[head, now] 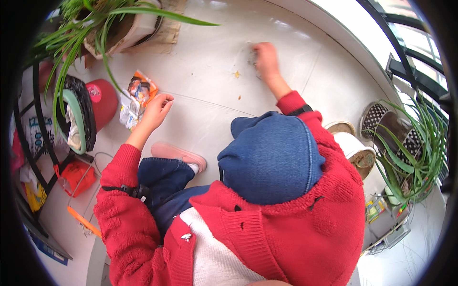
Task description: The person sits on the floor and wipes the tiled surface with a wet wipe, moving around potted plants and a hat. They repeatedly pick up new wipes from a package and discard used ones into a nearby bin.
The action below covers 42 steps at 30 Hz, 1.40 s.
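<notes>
Low over the pale tiled floor point(214, 85), my right hand point(266, 62) grips a greyish bunched thing point(252, 57), blurred, perhaps a cloth or scrubber. Two small yellow-brown bits, a larger one point(237, 74) and a smaller one point(239, 97), lie on the tiles left of and below that hand. My left hand point(159, 109) hangs over the floor with its fingers loosely curled and nothing visible in them. Close behind its wrist lie a crumpled orange printed packet point(142, 87) and a white printed wrapper point(129, 112).
A large potted spider plant point(121, 32) stands at upper left. Below it is a red bin point(102, 103) with a black liner. White pots point(352, 150) and an aloe plant point(411, 168) are at right, near a dark railing point(411, 68). A red bag point(77, 177) lies at lower left.
</notes>
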Motion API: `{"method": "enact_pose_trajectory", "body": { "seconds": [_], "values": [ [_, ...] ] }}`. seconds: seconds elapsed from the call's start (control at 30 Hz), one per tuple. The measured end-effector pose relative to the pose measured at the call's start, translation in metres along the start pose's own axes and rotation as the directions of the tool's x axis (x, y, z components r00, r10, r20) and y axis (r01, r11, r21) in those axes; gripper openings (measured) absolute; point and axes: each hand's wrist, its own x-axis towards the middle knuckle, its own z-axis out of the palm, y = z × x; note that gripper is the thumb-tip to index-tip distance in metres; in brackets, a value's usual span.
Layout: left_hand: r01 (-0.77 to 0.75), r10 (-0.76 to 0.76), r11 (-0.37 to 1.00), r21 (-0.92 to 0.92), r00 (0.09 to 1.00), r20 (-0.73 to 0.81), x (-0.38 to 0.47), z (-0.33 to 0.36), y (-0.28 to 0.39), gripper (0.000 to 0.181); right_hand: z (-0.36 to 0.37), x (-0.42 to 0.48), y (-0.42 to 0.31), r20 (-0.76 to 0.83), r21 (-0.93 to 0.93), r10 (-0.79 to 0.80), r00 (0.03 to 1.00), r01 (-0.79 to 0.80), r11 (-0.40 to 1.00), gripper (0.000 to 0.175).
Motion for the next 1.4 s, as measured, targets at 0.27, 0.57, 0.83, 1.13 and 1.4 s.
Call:
{"method": "enact_pose_trajectory", "body": {
  "seconds": [0.27, 0.57, 0.83, 1.13, 1.4],
  "values": [
    [0.132, -0.131, 0.99, -0.04, 0.991, 0.031, -0.009, -0.003, -0.021, 0.021, -0.025, -0.04, 0.021, -0.116, -0.117, 0.439, 0.891, -0.451, 0.885, 0.021],
    [0.006, -0.005, 1.0, 0.02, 0.999, -0.042, -0.009, 0.003, -0.019, 0.019, 0.074, 0.001, -0.058, 0.206, -0.008, -0.13, 0.97, 0.134, 0.991, 0.023],
    [0.042, -0.042, 0.999, 0.0, 0.997, -0.057, -0.018, 0.011, -0.02, 0.017, 0.122, 0.058, -0.085, 0.292, 0.233, -0.448, 0.845, 0.392, 0.89, 0.03],
    [-0.005, -0.02, 0.968, 0.251, 0.995, 0.099, -0.082, -0.067, -0.025, 0.018, 0.177, 0.106, -0.106, 0.511, 0.663, -0.83, 0.221, 0.513, 0.545, 0.017],
    [0.385, -0.393, 0.906, 0.176, 0.919, 0.015, -0.208, -0.145, -0.019, 0.014, 0.102, 0.045, -0.067, 0.551, 0.745, -0.83, 0.09, 0.395, 0.538, 0.017]
  ]
}}
